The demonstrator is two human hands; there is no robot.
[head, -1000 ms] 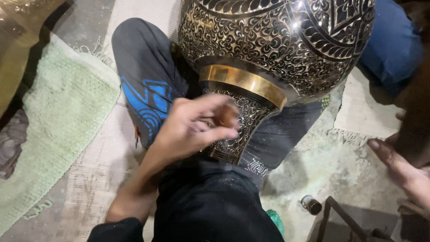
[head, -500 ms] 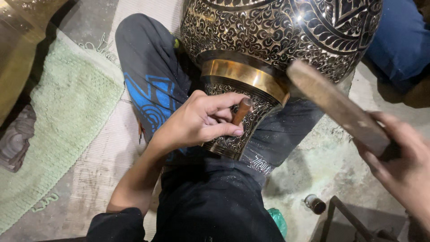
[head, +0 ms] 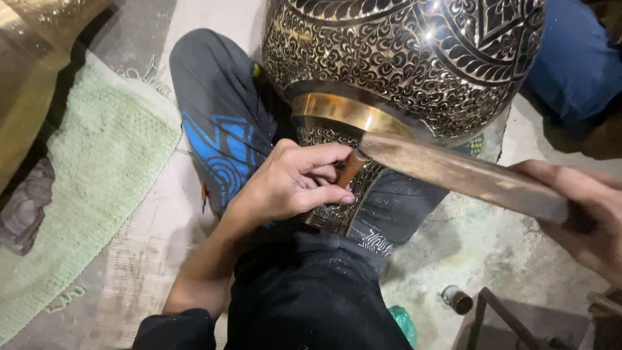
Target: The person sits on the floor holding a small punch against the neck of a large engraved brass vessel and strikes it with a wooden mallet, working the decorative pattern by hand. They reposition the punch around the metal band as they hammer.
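Large engraved brass vase with dark ground, leaf-and-scroll pattern and a plain polished gold band [head: 402, 71] lying tilted across the lap, its narrow patterned foot resting on the dark trousers [head: 304, 285] between the knees. Left hand [head: 291, 185] pressed against the foot of the vase, fingers [head: 327, 194] clenched around a short brown chisel [head: 350, 167] with its tip set on the engraved surface just below the gold band. Right hand [head: 583, 214] at the right edge, fingers wrapped tight on the handle end of a long, worn wooden mallet [head: 453, 174]; mallet reaching leftward, its far end touching or just beside the top of the chisel, exact contact hard to tell. Grey trouser leg with a blue printed pattern [head: 217, 136] bent up to the left of the vase. Pale green knitted mat [head: 84, 181] on the floor to the left, over a light woven cloth [head: 149, 246]. Small dark cylindrical object with a metal cap [head: 457, 299] lying on the stained concrete floor [head: 492, 253] to the lower right, near a dark metal frame [head: 512, 321]. Blue fabric [head: 576, 58] at the upper right, behind the vase.
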